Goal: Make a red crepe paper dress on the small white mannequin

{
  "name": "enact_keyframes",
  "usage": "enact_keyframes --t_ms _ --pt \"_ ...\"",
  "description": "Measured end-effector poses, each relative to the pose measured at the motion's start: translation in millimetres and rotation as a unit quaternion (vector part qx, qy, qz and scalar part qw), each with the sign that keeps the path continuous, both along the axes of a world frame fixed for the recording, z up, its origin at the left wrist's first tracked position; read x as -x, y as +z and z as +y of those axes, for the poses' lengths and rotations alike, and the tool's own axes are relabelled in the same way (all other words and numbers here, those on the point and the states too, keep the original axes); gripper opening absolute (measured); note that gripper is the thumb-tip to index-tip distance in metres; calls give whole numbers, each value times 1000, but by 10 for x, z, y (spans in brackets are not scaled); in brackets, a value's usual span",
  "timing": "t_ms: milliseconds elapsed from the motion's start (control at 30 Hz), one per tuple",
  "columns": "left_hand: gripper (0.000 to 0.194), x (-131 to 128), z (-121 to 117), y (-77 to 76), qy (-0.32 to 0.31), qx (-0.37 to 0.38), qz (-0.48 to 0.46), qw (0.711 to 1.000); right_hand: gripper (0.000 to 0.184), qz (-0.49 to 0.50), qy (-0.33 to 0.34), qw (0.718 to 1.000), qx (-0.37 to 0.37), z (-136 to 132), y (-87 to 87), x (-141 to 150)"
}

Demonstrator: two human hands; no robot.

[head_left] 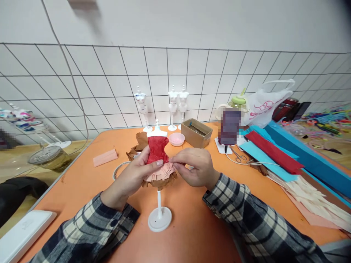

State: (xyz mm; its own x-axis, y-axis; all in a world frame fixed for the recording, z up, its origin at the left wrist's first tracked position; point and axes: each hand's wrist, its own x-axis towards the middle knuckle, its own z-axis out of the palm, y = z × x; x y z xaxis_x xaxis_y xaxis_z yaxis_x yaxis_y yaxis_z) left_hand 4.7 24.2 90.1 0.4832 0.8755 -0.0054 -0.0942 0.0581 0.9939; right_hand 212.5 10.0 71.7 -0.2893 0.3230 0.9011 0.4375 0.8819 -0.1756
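A small white dress form (pixel 157 133) stands upright on its round base in front of me. It wears a red crumpled paper bodice (pixel 158 147), a pink ruffle (pixel 161 173) at the hip and a brown paper layer (pixel 157 183) below that. My left hand (pixel 133 176) wraps around the form from the left, thumb pressed across the front at the waist. At the waist's right side, the thumb and forefinger of my right hand (pixel 196 166) pinch the edge of the pink ruffle. Its pinched end is mostly hidden by my fingertips.
Behind stand several bare dress forms (pixel 172 104), a pink bowl (pixel 176 139) and a cardboard box (pixel 196 133). To the right are a phone (pixel 229 126), scissors (pixel 239 157) and coloured paper (pixel 274 151). A folded pink strip (pixel 105 157) and a white case (pixel 26 233) lie left.
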Motion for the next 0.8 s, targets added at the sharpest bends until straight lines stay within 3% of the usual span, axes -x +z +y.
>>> enact_keyframes --t_ms 167,333,467,567,667,800 --pt "49 32 -8 11 -11 8 -19 1000 16 -36 -47 998 -27 3 -23 13" --pt "52 10 -32 9 28 7 1 1000 15 -98 -81 988 -92 -2 -55 1" --pt "53 30 -32 -12 23 -2 22 999 17 -160 -77 973 -150 -8 -69 -43" --pt "47 52 -49 -13 4 -4 17 1000 18 -142 -51 974 -168 -29 -50 -56" --pt "46 65 -96 24 -12 -29 -2 1000 16 -42 -22 993 -107 -95 23 -5" --pt "46 73 -150 71 7 -96 23 995 27 43 8 997 67 -225 155 130"
